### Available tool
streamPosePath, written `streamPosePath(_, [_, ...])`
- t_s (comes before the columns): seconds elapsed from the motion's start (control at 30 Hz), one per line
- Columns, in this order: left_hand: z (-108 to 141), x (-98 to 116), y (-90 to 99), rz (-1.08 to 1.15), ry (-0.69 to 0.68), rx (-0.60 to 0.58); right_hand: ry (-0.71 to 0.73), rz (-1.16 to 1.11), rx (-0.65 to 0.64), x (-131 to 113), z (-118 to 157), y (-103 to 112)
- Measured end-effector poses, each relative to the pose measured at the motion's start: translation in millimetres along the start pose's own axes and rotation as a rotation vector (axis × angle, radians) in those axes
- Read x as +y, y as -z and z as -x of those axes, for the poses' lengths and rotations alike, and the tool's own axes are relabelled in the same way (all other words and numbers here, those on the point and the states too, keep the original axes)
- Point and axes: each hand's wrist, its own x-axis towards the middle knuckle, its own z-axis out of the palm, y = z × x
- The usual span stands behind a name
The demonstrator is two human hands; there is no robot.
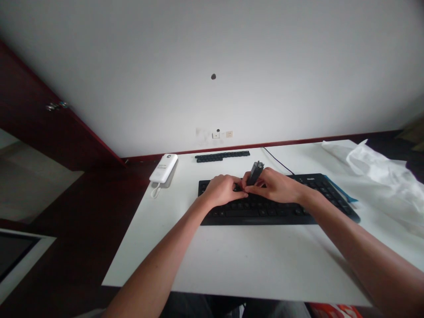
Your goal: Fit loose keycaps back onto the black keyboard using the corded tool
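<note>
A black keyboard [241,213] lies across the table in front of me. Over its middle, my right hand [280,186] grips a short dark grey tool [255,172], held upright and slightly tilted; its exact kind does not show. My left hand [222,190] is closed, with thumb and fingertips meeting the right fingertips beside the tool's lower end. Whatever lies between those left fingertips is hidden. Behind the keyboard, loose black keycaps [209,157] are lined up in rows.
On the white table [245,260] a white power bank [164,168] with a loop lies at left. A blue thin-handled tool [342,191] touches the keyboard's right end. White plastic wrapping [387,176] covers the right side. The keyboard's cable [278,160] runs off the back edge.
</note>
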Motion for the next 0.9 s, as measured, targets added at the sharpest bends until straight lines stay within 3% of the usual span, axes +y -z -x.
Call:
streamPosePath(0.2, [0, -3, -3.6, 0.074, 0.025, 0.001, -0.058, -0.375, -0.098, 24, -1, 7])
streamPosePath(0.57, [0, -3, 0.0, 0.137, 0.036, -0.051, -0.122, -0.532, -0.081, 42, -3, 9])
streamPosePath(0.7, [1, -3, 0.6, 0.157, 0.027, -0.039, -0.168, -0.612, 0.05, 52, -4, 7])
streamPosePath(0.9, [0, -4, -1.4, 0.14, -0.021, -0.024, -0.243, -0.763, 0.466, 67, -9, 7])
